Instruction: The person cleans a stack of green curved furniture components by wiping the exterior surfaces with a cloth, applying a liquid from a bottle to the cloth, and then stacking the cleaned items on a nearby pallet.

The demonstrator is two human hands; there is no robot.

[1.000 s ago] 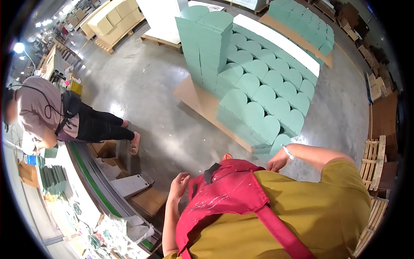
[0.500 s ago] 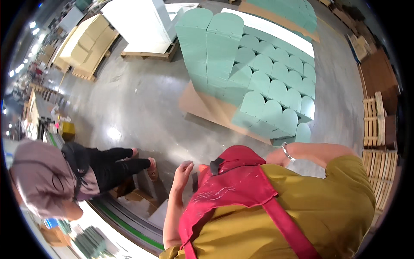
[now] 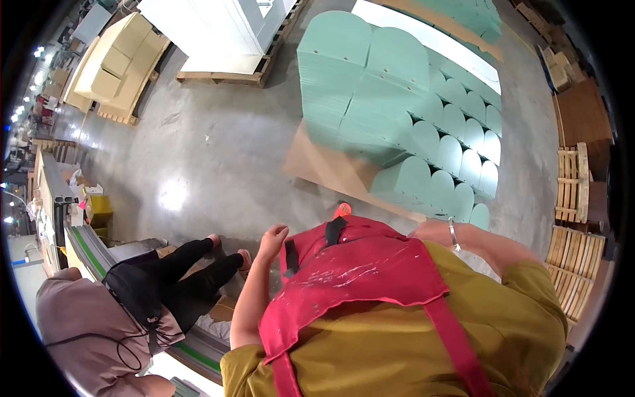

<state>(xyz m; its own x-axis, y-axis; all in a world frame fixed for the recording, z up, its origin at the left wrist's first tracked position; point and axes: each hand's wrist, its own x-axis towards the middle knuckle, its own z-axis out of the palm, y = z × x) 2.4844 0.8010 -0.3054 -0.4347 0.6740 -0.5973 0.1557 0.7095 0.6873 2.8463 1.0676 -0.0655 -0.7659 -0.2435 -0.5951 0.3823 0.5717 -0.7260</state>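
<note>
My left hand (image 3: pixel 272 241) hangs in the air at the left side of my red apron (image 3: pixel 370 268), its fingers curled in and nothing showing in them. My right hand (image 3: pixel 428 230) is at the right edge of the apron; its fingers are hidden, so whether they hold anything cannot be seen. A bracelet (image 3: pixel 454 235) circles the right wrist. Ahead of me stand rows of light green, round-topped panels (image 3: pixel 423 178), close together on brown cardboard (image 3: pixel 331 165). Two taller stacks of green panels (image 3: pixel 337 73) rise at the left of these rows. Neither hand touches them.
Close on my left a person (image 3: pixel 99 317) in a mauve top stands by a green-edged conveyor (image 3: pixel 92 248). White panels (image 3: pixel 205 33) stand on a wooden pallet (image 3: pixel 258 76) at the far left, near tan boxes (image 3: pixel 119 66). Slatted pallets (image 3: pixel 574 264) line the right side.
The green stacks look larger and nearer, and the view has shifted. My orange shoe now shows ahead of the apron. The person on the left appears closer. My left hand stays curled.
</note>
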